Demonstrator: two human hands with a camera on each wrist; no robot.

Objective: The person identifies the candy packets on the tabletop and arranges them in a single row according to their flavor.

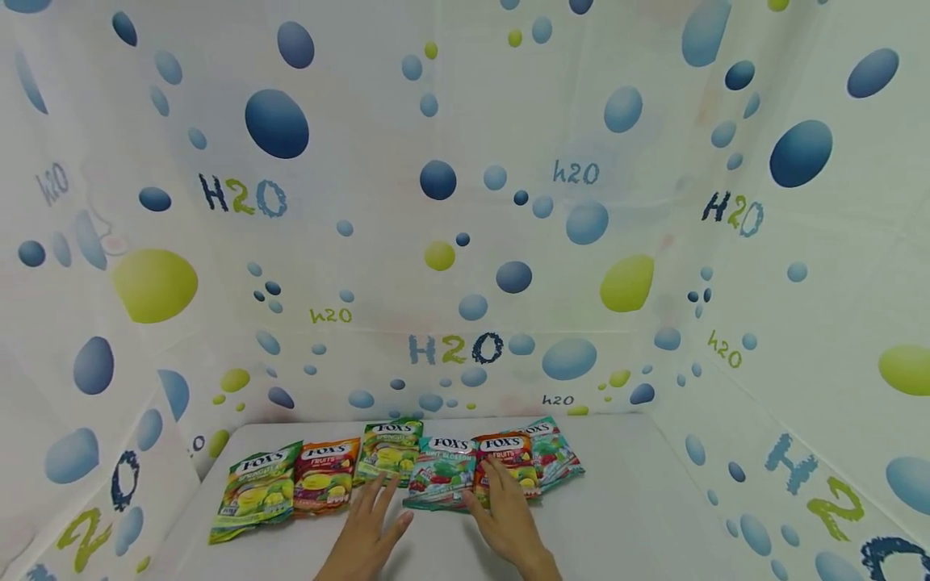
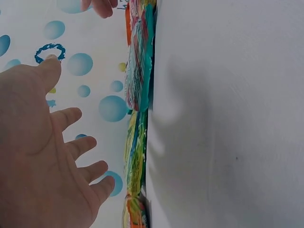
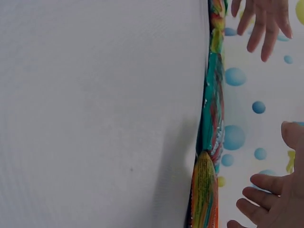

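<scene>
Several Fox's candy bags lie in a row on the white table. From the left in the head view come a green bag (image 1: pixel 256 494), an orange bag (image 1: pixel 324 478) and a second green bag (image 1: pixel 390 449). Then follow a teal mint bag (image 1: pixel 440 476), another orange bag (image 1: pixel 519 464) and another teal bag (image 1: pixel 555 453). My left hand (image 1: pixel 369 528) hovers in front of the second green bag, fingers spread and holding nothing. The right hand (image 1: pixel 508 520), also spread and holding nothing, overlaps the right orange bag in view. Both wrist views show the palms above the table, apart from the bags.
The white table (image 1: pixel 625 500) carries the bags near its back edge. Behind it and at both sides hangs a white curtain (image 1: pixel 378 266) printed with blue and green dots and H2O lettering.
</scene>
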